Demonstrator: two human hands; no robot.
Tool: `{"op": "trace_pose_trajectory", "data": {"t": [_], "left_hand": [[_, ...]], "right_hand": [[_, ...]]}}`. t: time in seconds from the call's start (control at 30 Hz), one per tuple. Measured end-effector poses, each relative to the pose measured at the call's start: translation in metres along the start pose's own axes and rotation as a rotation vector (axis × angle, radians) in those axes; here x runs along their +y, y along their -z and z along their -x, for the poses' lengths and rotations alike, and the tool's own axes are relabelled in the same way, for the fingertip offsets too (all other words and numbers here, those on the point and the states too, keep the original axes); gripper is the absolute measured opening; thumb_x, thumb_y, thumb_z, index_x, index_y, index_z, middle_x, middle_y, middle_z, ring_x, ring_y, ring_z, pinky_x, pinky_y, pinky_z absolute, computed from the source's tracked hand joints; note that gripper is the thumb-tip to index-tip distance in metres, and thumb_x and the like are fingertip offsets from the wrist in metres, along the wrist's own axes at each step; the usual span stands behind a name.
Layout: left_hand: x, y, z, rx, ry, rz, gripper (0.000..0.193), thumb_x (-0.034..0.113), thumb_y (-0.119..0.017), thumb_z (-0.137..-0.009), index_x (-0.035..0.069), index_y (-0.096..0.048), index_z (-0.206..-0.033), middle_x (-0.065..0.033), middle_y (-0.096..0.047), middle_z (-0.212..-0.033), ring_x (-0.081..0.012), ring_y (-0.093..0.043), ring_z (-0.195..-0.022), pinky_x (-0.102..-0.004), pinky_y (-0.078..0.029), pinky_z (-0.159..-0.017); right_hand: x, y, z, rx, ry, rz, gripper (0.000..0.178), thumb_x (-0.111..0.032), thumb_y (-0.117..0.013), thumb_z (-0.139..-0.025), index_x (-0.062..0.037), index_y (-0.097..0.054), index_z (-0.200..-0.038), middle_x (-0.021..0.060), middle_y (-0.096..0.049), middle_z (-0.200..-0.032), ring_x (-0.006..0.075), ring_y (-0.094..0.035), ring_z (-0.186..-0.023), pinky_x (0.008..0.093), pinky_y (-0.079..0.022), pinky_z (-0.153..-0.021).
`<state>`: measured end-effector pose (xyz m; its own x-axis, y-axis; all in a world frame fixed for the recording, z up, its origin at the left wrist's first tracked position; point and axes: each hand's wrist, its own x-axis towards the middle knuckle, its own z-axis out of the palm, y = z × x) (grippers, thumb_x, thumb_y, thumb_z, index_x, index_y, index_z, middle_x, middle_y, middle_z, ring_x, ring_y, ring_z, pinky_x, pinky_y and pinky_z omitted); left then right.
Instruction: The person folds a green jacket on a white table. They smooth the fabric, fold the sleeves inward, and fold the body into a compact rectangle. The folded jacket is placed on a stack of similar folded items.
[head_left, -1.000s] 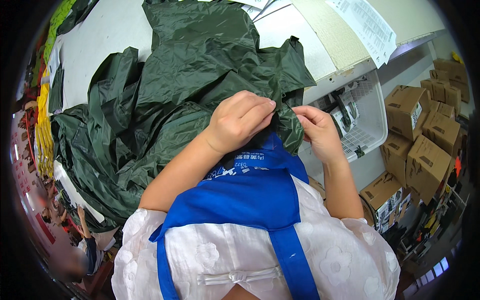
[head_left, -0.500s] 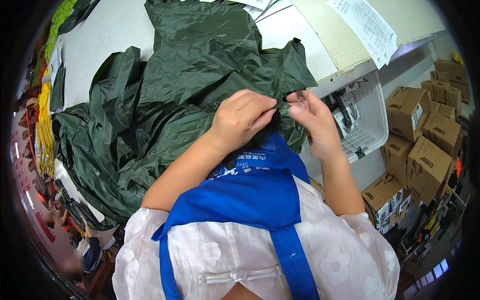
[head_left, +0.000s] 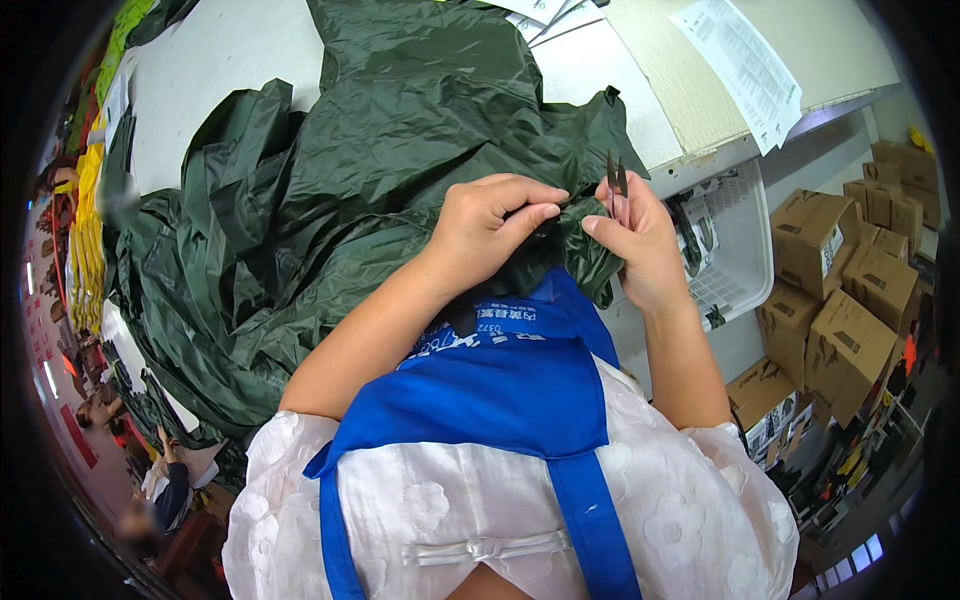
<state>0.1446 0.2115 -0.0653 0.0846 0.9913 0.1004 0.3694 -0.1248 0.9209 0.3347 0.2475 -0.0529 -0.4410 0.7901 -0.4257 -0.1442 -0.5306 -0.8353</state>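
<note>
The left hand (head_left: 492, 228) is bent inward over the front of the dark green garment (head_left: 400, 130), its thumb and forefinger narrowed to a pinch on the edge of the glossy fabric; exactly what lies between the fingertips is too small to tell. Just to its right, the right hand (head_left: 642, 240) is curled around a small pair of thread snips (head_left: 617, 178), whose two pointed blades stick up past the fingers, tips slightly apart. Its thumb reaches leftward over a gathered fold of the same garment, which bunches between the two hands.

From the far left, a strip of lime-green cloth (head_left: 125, 22) shows at the upper rim, with a hanging stack of yellow cloth (head_left: 86, 250) below it. Lower down, a co-worker in a dark sleeve (head_left: 180, 495) sits at the edge of view, small and distorted. The garment spreads in wrinkled heaps across the white desk (head_left: 205, 75), spilling over its near side toward the person, who wears a blue apron (head_left: 460, 405) over a white blouse (head_left: 680, 510) with flower patches. Loose papers (head_left: 565, 18) lie beyond the garment, and a printed sheet (head_left: 740, 70) overhangs the desk's right edge. Below that edge is a white plastic basket (head_left: 752, 235) holding dark and white items; farther right, brown cardboard boxes (head_left: 850, 350) are piled up.
</note>
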Motion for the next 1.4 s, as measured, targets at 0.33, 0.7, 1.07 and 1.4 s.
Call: {"op": "trace_pose_trajectory", "data": {"t": [0.33, 0.7, 1.07, 1.4], "left_hand": [[-0.005, 0.004, 0.01, 0.045, -0.184, -0.079, 0.019, 0.01, -0.074, -0.073, 0.005, -0.069, -0.091, -0.0105, -0.068, -0.092, -0.0252, -0.066, -0.082, -0.0326, -0.054, -0.071], [-0.007, -0.028, 0.015, -0.05, -0.045, 0.007, 0.03, 0.012, -0.066, -0.077, 0.004, -0.05, -0.101, -0.0144, -0.059, -0.088, -0.0351, -0.056, -0.088, -0.0424, -0.046, -0.076], [-0.041, 0.066, 0.123, -0.153, 0.101, -0.624, 0.027, 0.025, -0.066, -0.071, 0.007, -0.061, -0.091, -0.0137, -0.062, -0.089, -0.0332, -0.06, -0.087, -0.0432, -0.048, -0.072], [-0.063, 0.055, 0.135, -0.282, 0.241, -0.129, 0.034, 0.024, -0.056, -0.089, 0.007, -0.058, -0.119, -0.0164, -0.062, -0.107, -0.0346, -0.058, -0.1, -0.0386, -0.047, -0.086]], "right_hand": [[0.014, -0.011, -0.003, 0.052, 0.121, 0.043, 0.057, 0.0, -0.061, -0.078, 0.0053, -0.036, -0.129, 0.0154, -0.047, -0.125, 0.0233, -0.046, -0.118, 0.0322, -0.035, -0.1], [0.02, 0.019, -0.024, 0.033, 0.048, 0.304, 0.024, -0.01, -0.055, -0.09, -0.0016, -0.047, -0.111, 0.0034, -0.052, -0.096, 0.0129, -0.052, -0.088, 0.0262, -0.044, -0.078], [-0.033, 0.032, -0.078, 0.194, 0.366, 0.439, 0.061, -0.005, -0.063, -0.081, 0.0014, -0.035, -0.135, 0.0177, -0.043, -0.133, 0.0252, -0.044, -0.121, 0.0346, -0.038, -0.099], [-0.029, 0.063, -0.114, 0.521, 0.223, 1.747, 0.035, -0.026, -0.072, -0.076, -0.0022, -0.056, -0.095, 0.0123, -0.06, -0.081, 0.024, -0.059, -0.081, 0.0357, -0.046, -0.075]]}}
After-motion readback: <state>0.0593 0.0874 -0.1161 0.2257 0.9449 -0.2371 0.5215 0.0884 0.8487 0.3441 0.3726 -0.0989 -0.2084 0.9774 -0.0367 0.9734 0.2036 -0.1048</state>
